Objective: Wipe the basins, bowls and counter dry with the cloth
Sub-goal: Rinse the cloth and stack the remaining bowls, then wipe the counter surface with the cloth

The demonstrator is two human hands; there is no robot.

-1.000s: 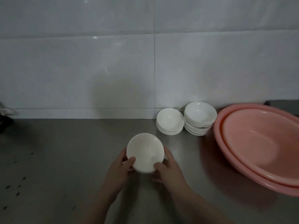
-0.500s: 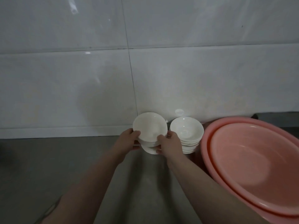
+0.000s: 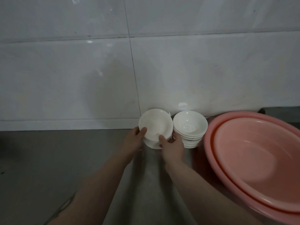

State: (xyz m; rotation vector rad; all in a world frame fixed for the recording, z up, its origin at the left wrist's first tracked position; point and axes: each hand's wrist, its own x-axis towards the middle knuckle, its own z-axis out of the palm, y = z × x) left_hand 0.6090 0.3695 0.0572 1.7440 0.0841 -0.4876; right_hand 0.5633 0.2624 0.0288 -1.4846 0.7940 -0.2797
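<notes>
Your left hand (image 3: 135, 138) grips the near-left rim of the top bowl (image 3: 155, 123), thumb curled inside. Your right hand (image 3: 172, 146) grips its near-right rim likewise, likely to seat it squarely on the left stack (image 3: 152, 144) at the worktop's (image 3: 48, 168) back edge against the wall. Just beside stands a second stack (image 3: 190, 127): two stacks, bowl counts unclear. At the right edge, two nested pink basins (image 3: 253, 159) save space. No cloth shows.

Bare forearms (image 3: 100, 184); no sleeves, dark mark on left.
</notes>
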